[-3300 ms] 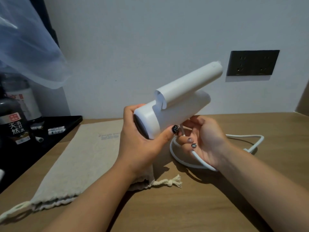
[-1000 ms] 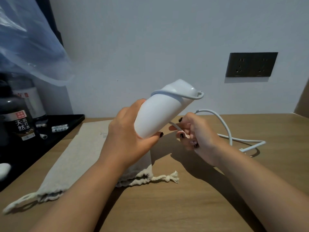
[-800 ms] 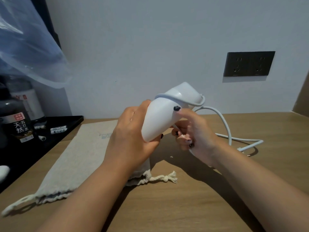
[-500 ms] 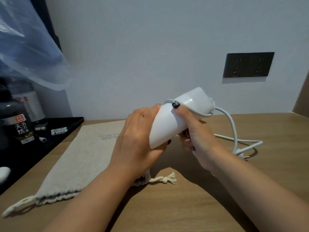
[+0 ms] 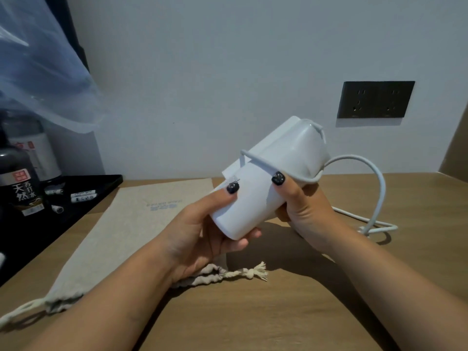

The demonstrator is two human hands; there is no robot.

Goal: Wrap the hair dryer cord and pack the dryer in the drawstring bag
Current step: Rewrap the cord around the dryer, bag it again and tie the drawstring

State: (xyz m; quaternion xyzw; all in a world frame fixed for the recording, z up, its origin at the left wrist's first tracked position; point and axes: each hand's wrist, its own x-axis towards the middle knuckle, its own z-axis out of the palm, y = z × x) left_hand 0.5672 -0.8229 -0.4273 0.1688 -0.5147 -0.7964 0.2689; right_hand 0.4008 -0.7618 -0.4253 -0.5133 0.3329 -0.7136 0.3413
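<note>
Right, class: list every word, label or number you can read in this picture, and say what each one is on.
"天然" and "苏打水": label of the dark bottle.
Red stamp above that label: too small to read.
Blue print on the drawstring bag: blurred.
Sachets on the black tray: too small.
Rear bottle: blurred.

Your single head camera looks forward and down, close over the light wooden table (image 5: pixel 253 320), facing the pale wall (image 5: pixel 228 72) along its far edge.
</note>
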